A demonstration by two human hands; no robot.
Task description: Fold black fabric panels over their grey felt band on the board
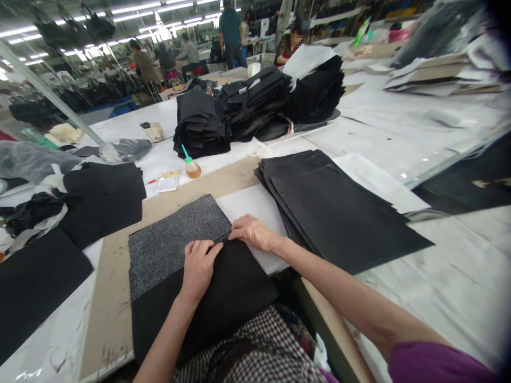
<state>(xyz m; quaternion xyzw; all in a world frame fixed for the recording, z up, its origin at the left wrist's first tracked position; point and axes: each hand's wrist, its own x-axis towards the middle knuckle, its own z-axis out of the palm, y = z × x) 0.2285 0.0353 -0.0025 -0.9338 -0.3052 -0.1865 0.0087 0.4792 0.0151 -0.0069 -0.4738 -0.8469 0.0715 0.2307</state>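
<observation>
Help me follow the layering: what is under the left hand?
The left hand lies across the line where gray ribbed fabric meets black material; exactly what is beneath its palm is covered.

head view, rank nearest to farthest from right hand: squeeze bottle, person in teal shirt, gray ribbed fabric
1. Gray ribbed fabric: just left of the right hand.
2. Squeeze bottle: left, farther out.
3. Person in teal shirt: far background.

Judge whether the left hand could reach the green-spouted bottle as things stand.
Probably yes: only the flat grey ribbed piece and beige board lie between the left hand and the bottle, with nothing upright blocking, though it might take a stretch.
</observation>
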